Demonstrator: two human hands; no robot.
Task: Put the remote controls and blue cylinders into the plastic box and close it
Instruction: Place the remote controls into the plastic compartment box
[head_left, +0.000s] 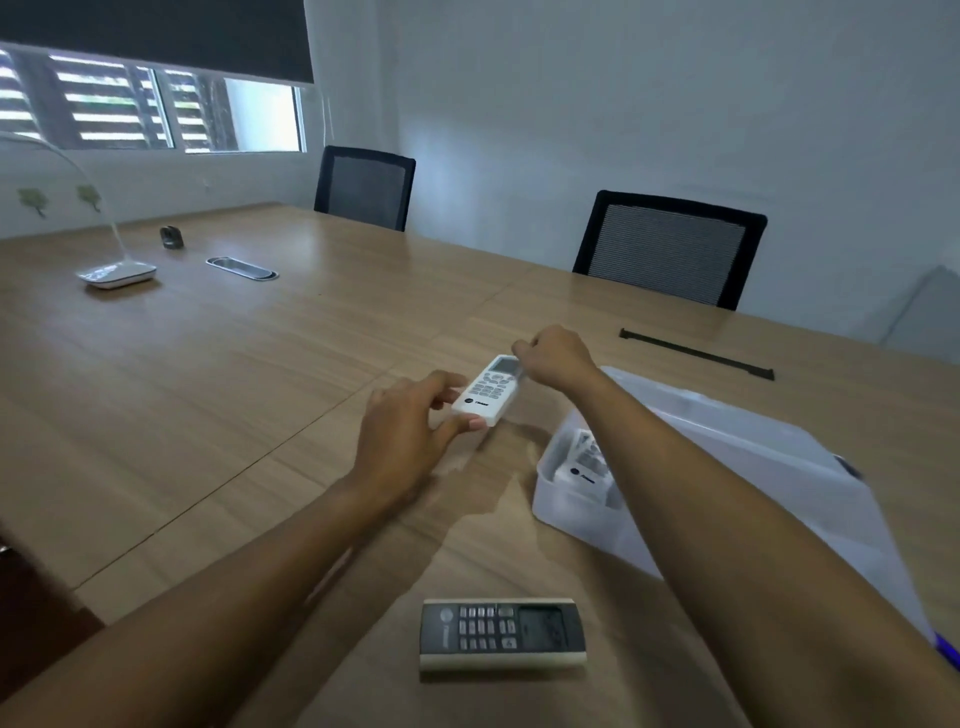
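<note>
The plastic box stood open on the wooden table, its lid leaning back behind it, and served as the marker for everything else. Inside it lay one white remote, so the packing had begun. Just beyond the box's far-left corner, a second white remote was gripped at its near end by the left hand and pinched at its far end by the right hand. A dark remote lay on the table in front of the box, untouched. A sliver of blue showed at the box's right; whether it was a cylinder I could not tell. Closing remained.
</note>
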